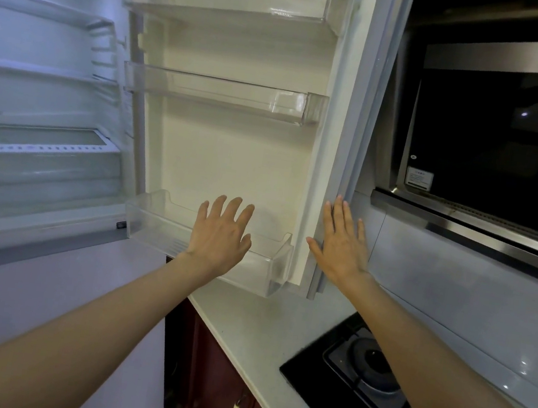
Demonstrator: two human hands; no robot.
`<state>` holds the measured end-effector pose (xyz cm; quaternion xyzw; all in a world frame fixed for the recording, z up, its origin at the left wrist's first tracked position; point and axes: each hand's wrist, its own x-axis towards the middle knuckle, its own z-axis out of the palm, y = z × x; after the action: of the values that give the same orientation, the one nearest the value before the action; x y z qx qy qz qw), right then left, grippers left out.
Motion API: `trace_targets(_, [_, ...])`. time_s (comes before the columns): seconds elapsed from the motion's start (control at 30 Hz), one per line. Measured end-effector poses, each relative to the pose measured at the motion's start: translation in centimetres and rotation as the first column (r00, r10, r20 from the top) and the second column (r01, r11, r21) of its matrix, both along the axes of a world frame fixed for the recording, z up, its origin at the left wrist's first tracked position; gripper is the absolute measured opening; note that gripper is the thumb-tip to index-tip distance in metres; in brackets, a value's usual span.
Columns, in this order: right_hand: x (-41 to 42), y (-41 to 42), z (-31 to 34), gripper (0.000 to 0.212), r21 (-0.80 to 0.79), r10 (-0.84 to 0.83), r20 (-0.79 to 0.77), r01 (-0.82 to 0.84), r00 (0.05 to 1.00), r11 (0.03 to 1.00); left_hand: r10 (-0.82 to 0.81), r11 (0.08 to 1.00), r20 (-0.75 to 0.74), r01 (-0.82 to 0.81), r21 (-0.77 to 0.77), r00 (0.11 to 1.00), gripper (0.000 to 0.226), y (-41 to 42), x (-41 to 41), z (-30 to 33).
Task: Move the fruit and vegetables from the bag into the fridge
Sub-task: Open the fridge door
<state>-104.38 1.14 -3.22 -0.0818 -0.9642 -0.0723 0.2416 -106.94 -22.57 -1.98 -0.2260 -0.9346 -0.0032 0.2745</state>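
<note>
The fridge stands open, its lit white interior (34, 94) at the left with bare shelves and a clear drawer low down. The open fridge door (233, 150) faces me with three clear door bins that hold nothing. My left hand (222, 232) is spread, fingers straight, in front of the lowest door bin (266, 265). My right hand (341, 241) is flat and open at the door's right edge by its grey seal. Neither hand holds anything. No bag, fruit or vegetables are in view.
A white counter (259, 334) runs below the door, with a black gas hob (369, 366) on it. A dark range hood (497, 142) hangs at the right over a grey backsplash. Dark red cabinet doors (217, 387) sit under the counter.
</note>
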Motion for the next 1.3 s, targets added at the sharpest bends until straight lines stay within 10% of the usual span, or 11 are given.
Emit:
trace_targets(0.73, [1.6, -2.9, 3.9, 0.062, -0.099, -0.092, 0.127, 0.105, 0.988, 0.99, -0.133, 0.983, 0.021, 0.13, 0.127, 0.991, 0.054, -4.5, 1.4, -0.9])
trace_targets(0.93, [5.2, -5.3, -1.7, 0.05, -0.148, -0.063, -0.02, 0.059, 0.998, 0.987, -0.226, 0.971, 0.109, 0.216, 0.1, 0.968, 0.055, -3.7, 0.7, -5.2])
trace_targets(1.3, [18.4, -4.7, -13.4, 0.051, -0.2, -0.13, 0.172, 0.164, 0.976, 0.966, -0.321, 0.947, 0.294, 0.305, 0.099, 0.901, 0.051, -1.1, 8.4, -14.7])
